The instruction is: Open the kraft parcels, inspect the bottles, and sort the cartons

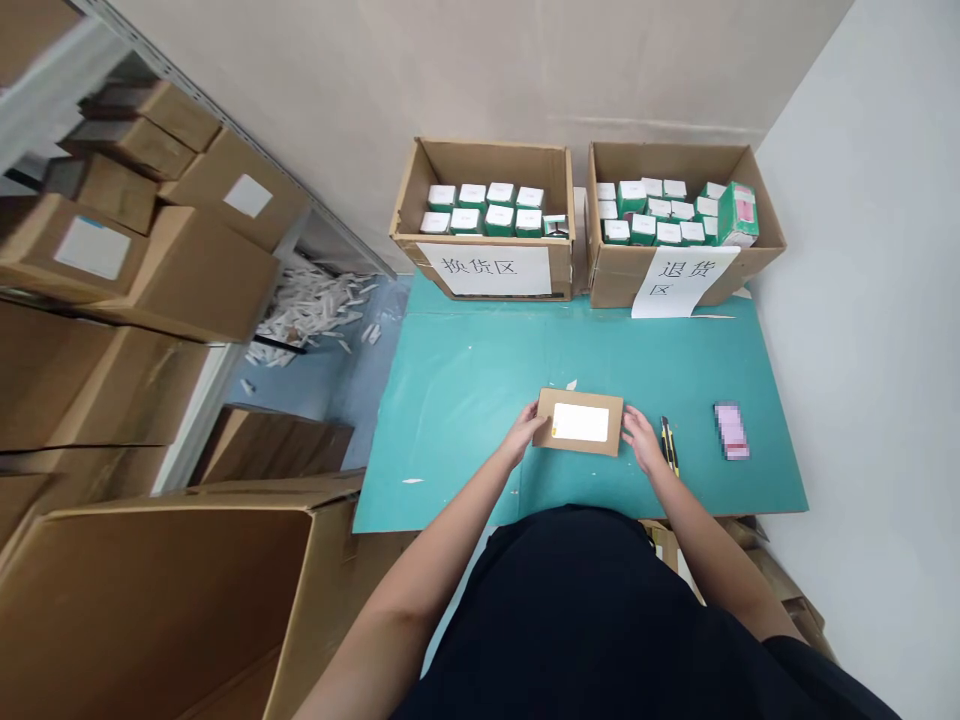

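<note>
A small brown cardboard parcel (579, 421) with a white label lies flat on the teal table (480, 380), close to the front edge. My left hand (523, 434) grips its left end with curled fingers. My right hand (642, 440) holds its right end the same way. A yellow and black utility knife (668, 445) lies just right of my right hand. Further right rests a small pink card-like item (730, 431), blurred.
Two open cartons stand at the table's back: the left one (487, 215) and the right one (679, 225) hold several green and white boxes. Stacked cartons (135, 250) fill shelves at left. A large open carton (165, 590) stands at lower left. A white wall runs along the right.
</note>
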The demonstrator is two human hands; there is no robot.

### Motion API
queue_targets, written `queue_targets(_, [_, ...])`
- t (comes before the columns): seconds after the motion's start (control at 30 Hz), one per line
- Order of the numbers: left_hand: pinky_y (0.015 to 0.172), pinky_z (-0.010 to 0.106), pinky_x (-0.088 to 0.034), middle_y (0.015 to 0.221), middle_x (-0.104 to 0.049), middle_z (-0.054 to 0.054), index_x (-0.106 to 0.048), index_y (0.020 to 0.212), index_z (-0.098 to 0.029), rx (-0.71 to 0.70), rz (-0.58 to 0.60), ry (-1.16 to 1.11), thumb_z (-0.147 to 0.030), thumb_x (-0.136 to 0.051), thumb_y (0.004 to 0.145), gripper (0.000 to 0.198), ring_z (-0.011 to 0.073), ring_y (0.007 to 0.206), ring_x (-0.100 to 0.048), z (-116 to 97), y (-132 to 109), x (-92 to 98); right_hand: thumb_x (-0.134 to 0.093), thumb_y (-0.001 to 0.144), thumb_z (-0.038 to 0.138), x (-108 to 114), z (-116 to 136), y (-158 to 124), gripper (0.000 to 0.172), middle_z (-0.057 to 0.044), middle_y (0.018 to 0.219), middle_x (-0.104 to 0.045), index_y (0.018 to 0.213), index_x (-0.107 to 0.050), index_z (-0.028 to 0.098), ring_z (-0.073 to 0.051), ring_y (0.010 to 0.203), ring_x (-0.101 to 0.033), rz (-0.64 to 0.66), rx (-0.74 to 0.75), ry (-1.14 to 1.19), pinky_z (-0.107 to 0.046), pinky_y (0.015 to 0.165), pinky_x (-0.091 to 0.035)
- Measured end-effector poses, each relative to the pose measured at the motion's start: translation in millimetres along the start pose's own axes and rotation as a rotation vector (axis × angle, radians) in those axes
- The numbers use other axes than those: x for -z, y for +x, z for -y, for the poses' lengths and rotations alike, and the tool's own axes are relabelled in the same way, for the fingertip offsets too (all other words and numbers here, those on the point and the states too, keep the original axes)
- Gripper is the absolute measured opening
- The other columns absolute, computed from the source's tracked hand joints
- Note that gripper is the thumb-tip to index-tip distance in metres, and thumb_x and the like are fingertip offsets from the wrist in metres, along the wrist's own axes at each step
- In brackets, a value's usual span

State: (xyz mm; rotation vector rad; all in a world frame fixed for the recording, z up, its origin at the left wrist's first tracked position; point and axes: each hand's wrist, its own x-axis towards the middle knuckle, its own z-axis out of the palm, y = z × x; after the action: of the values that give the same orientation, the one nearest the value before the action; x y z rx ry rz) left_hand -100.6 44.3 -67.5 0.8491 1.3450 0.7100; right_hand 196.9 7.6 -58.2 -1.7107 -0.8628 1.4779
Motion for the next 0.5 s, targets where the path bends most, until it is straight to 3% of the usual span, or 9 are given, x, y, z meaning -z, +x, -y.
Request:
queue_targets(0.13, [0.094, 0.044, -0.056, 0.136, -0.067, 0.012, -0.053, 0.143, -0.026, 0.101, -0.001, 0.074, -0.056, -0.064, 0.086, 0.065, 0.0307, 0.121, -0.065, 1, 9, -2.2, -0.065, 0.083, 0.056, -9, 0, 14, 0.074, -0.012, 0.140, -0.063, 0.148, -0.050, 0.024, -0.028, 0.124, -0.063, 0.015, -0.045, -0.037, -0.041, 0.097, -0.055])
queue_targets(0.3, [0.105, 0.045, -0.050, 0.145, -0.060, 0.015, -0.044, 0.147, -0.020, -0.080, -0.017, 0.193, -0.042, -0.072, 0.081, 0.075, 0.0272, 0.123, -0.064, 5, 14, -3.4, -0.069, 0.078, 0.047, -8, 3, 18, 0.076, -0.013, 0.148, -0.057, 0.146, -0.049, 0.022, -0.027, 0.130, -0.058, 0.057, 0.085, -0.045, -0.041, 0.106, -0.049])
queue_targets(0.4, [0.104, 0.046, -0.052, 0.151, -0.053, 0.017, -0.041, 0.145, -0.020, -0.144, 0.004, 0.192, -0.038, -0.074, 0.078, 0.077, 0.0282, 0.131, -0.059, 16, 1, -1.3, -0.069, 0.077, 0.050, 2, -6, 4, 0.072, -0.015, 0.149, -0.054, 0.140, -0.051, 0.021, -0.027, 0.133, -0.056, 0.013, 0.122, -0.029, -0.040, 0.109, -0.047])
queue_targets(0.5, [0.103, 0.046, -0.053, 0.148, -0.056, 0.016, -0.044, 0.140, -0.022, -0.120, 0.003, 0.133, -0.044, -0.076, 0.078, 0.073, 0.0304, 0.136, -0.055, 33, -23, -0.9, -0.062, 0.081, 0.060, 9, -23, -19, 0.062, -0.013, 0.139, -0.060, 0.130, -0.054, 0.023, -0.027, 0.127, -0.060, 0.007, 0.096, -0.051, -0.040, 0.103, -0.051])
